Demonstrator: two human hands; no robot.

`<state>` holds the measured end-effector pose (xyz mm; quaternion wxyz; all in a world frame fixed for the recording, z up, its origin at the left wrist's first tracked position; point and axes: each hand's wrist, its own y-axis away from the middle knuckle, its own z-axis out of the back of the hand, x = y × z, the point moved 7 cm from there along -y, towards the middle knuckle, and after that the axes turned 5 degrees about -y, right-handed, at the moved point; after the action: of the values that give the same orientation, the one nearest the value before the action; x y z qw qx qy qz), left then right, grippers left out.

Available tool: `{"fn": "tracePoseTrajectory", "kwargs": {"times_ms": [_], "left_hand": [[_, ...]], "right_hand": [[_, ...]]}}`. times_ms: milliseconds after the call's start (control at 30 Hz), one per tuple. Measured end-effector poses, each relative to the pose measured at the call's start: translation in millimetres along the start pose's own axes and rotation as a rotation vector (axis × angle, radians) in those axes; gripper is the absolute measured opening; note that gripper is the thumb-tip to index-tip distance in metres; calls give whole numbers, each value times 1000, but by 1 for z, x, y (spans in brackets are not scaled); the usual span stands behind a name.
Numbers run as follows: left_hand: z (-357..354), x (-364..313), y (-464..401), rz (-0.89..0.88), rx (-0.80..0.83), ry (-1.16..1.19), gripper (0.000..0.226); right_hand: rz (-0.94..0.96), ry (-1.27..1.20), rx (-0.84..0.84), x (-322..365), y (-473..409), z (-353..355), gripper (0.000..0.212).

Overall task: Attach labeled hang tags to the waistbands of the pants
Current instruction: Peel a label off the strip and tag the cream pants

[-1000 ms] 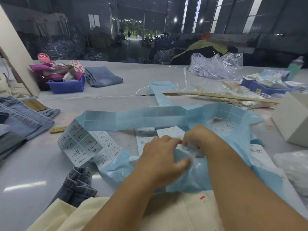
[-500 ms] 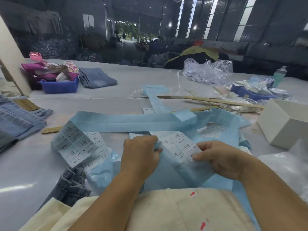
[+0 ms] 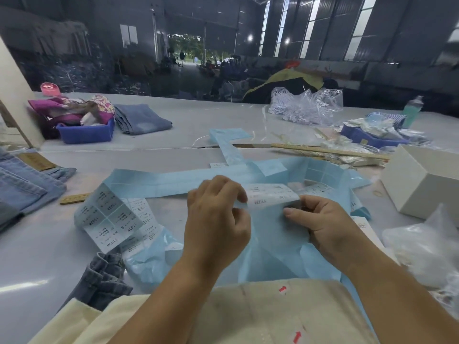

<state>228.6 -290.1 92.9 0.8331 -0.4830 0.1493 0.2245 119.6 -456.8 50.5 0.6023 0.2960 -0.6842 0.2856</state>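
Observation:
A long blue backing sheet (image 3: 159,180) carrying white printed labels sprawls over the grey table (image 3: 39,247). In the middle, my left hand (image 3: 216,224) pinches the left end of a strip of white labels (image 3: 270,196), and my right hand (image 3: 325,224) pinches its right end, lifting it off the blue sheet. More printed labels (image 3: 109,217) lie curled to the left. Cream pants (image 3: 248,316) with red arrow stickers lie nearest me. Dark grey jeans (image 3: 101,279) are bunched at lower left.
Folded light-blue jeans (image 3: 24,184) lie at the left edge, another pair (image 3: 141,117) beside a blue bin (image 3: 85,132) at the back. A white box (image 3: 419,180), clear plastic bags (image 3: 422,247), a second blue tray (image 3: 365,136) and wooden rulers (image 3: 327,151) crowd the right.
My hands have drawn apart and risen from the blue sheet. A strip of white labels is now stretched between them, peeled up from the backing.

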Motion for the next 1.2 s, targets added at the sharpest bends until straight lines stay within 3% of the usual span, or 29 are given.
{"fn": "tracePoseTrajectory", "kwargs": {"times_ms": [67, 233, 467, 567, 733, 833, 900, 967, 1067, 1200], "left_hand": [[6, -4, -1, -6, -29, 44, 8], [-24, -19, 6, -163, 327, 8, 12], [-25, -9, 5, -155, 365, 48, 11], [-22, -1, 3, -79, 288, -2, 17], [8, 28, -14, 254, 64, 157, 17], [31, 20, -22, 274, -42, 263, 20], [37, -3, -24, 222, -25, 342, 22], [32, -33, -20, 177, 70, 470, 23], [10, -84, -9, 97, 346, 629, 22], [-29, -142, 9, -46, 758, 543, 23]], "right_hand": [[8, 61, 18, -3, 3, -5, 16], [79, 219, 237, -5, 15, -34, 20], [112, 418, 272, -6, 16, -38, 39], [53, 428, 271, -11, 14, -38, 44], [-96, 535, 37, -26, 1, -10, 20], [-124, 619, -6, -23, 6, 0, 13], [-89, 657, -66, -10, 17, 12, 6], [-4, 672, -168, 11, 34, 31, 14], [16, 361, -187, 34, 65, 65, 8], [-43, 126, -166, 51, 103, 114, 21]]}}
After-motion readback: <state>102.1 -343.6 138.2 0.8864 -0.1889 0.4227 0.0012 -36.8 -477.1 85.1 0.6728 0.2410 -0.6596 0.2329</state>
